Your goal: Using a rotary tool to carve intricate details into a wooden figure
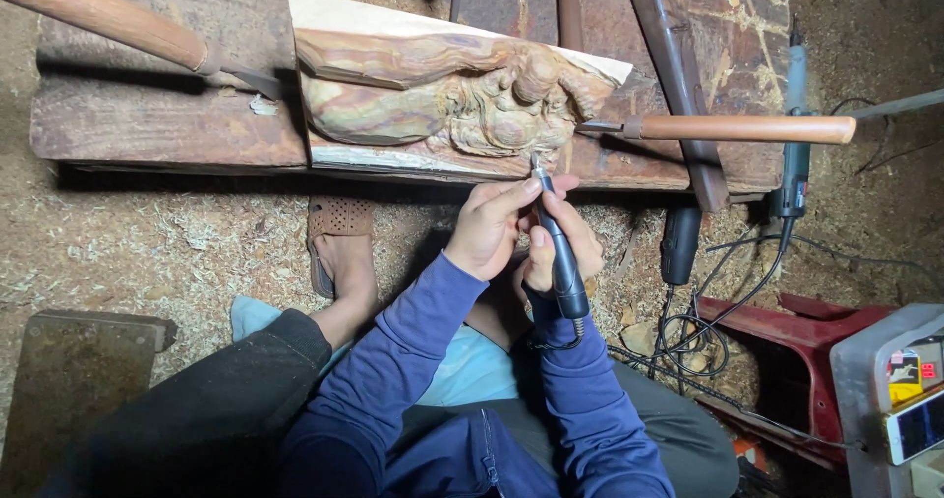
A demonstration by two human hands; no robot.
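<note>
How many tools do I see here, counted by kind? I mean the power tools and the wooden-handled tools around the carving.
Pen-shaped rotary tools: 2, one held in both hands, one lying at the right
Wooden-handled tools: 2, one at the upper left, one at the right
Total: 4

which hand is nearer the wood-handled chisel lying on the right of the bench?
Right. The right hand grips the rotary tool just below the chisel; the left hand sits further left, steadying the tool's tip.
</note>
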